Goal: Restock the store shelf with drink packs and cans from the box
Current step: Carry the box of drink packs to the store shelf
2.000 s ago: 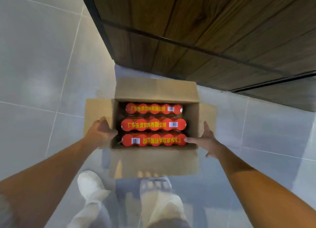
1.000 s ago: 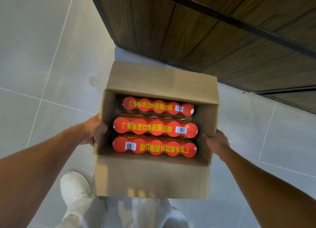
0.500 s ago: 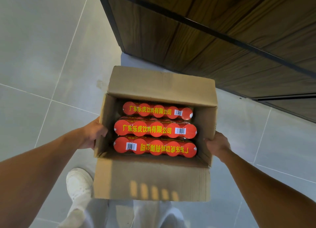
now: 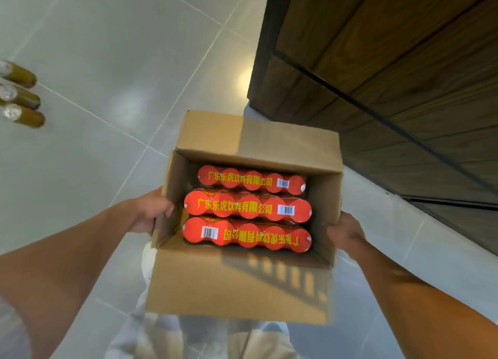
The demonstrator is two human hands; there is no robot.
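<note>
now that the open brown cardboard box (image 4: 237, 283) has come up off the grey tiled floor (image 4: 107, 49), the left hand (image 4: 151, 210) curls its fingers over the left wall and the right hand (image 4: 345, 232) grips the right wall; three red shrink-wrapped drink packs (image 4: 248, 208) sit inside, unshelved, so carrying likely comes first.

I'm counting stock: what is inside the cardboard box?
Three shrink-wrapped packs of red-topped drinks sit side by side in the cardboard box, five tops showing on each. Anything beneath them is covered.
</note>
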